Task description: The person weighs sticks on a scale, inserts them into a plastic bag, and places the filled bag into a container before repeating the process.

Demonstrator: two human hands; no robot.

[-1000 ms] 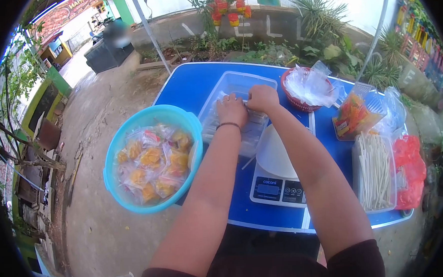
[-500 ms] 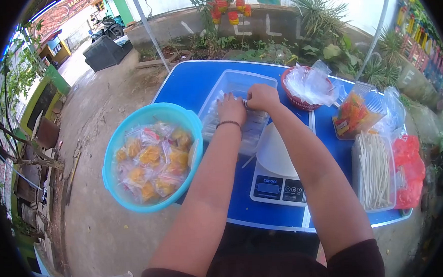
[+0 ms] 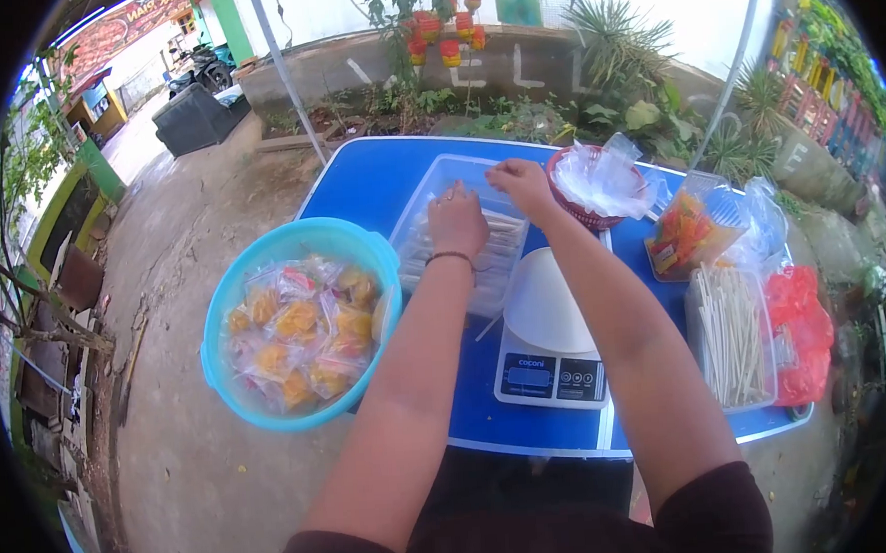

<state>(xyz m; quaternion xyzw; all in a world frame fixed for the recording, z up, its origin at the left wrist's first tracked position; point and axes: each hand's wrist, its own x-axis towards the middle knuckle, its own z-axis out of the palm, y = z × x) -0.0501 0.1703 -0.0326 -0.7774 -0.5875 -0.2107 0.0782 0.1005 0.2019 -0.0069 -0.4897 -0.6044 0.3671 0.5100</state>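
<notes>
Both of my hands are over a clear plastic box (image 3: 428, 182) that holds several long, pale, thin packets (image 3: 504, 235) in clear wrapping. My left hand (image 3: 458, 226), with a dark bracelet at the wrist, is curled above the packets near the middle of the box. Its fingers are bent together, and anything between them is too small to make out. Over the box's far right part, my right hand (image 3: 523, 186) has thumb and fingers pinched together. What that pinch holds, if anything, cannot be seen. Just below the box stands a white kitchen scale (image 3: 551, 371) with a round white plate (image 3: 548, 306).
A turquoise basin (image 3: 230, 383) of bagged yellow snacks is at the left. Along the right of the blue table (image 3: 480, 415) are a red basket (image 3: 582, 212) of plastic bags, a tub (image 3: 688, 226) with orange contents, a box of white sticks (image 3: 732, 336) and a red bag (image 3: 799, 333).
My hands have come apart slightly and lifted from the packets. My right hand has moved away from the left, its fingers now pinched. The camera view has shifted a little.
</notes>
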